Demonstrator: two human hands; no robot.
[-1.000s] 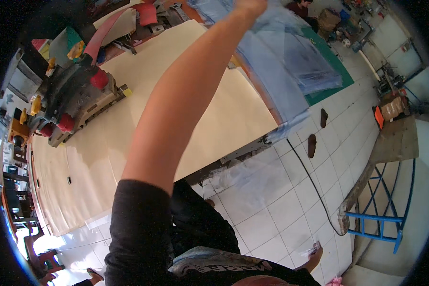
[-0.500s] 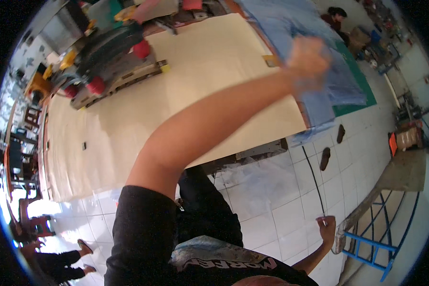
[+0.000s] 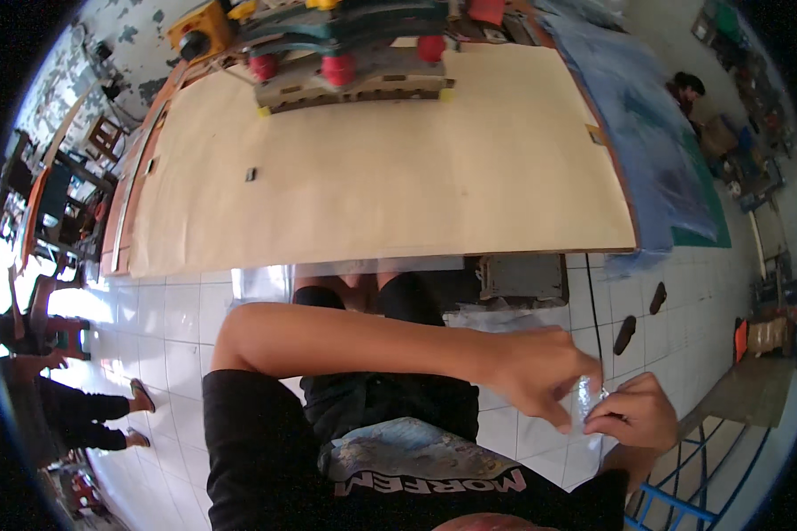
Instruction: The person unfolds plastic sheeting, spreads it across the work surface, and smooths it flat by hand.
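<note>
Clear plastic, progress: the crumpled piece of clear plastic (image 3: pixel 583 402) is already in hand, neither put down nor spread flat; how much handling is left does not show.
Clear plastic, place: at the fingertips of the right hand (image 3: pixel 639 414) and in front of the thumb and forefinger of the left hand (image 3: pixel 540 376), above the tiled floor (image 3: pixel 549 438) and clear of the table.
Right hand: thumb and fingers are pinched together on the plastic, the other fingers curled in.
Left hand: reaches across the body, thumb and forefinger apart around the plastic's near side; whether they grip it or only touch it I cannot tell.
Cream sheet: beyond the left hand, a big cream sheet (image 3: pixel 390 190) covers most of the table, with a small dark piece (image 3: pixel 251 174) on it.
Machine: farther beyond the left hand, toward its left, a machine with red knobs (image 3: pixel 350 88) stands on the sheet.
Blue plastic: beyond the right hand, blue plastic sheets (image 3: pixel 624 115) lie along the table's right end, over a green board (image 3: pixel 713 232).
Floor: beyond the right hand lie dark slippers (image 3: pixel 624 335); just below it is a blue metal frame (image 3: pixel 677 504).
</note>
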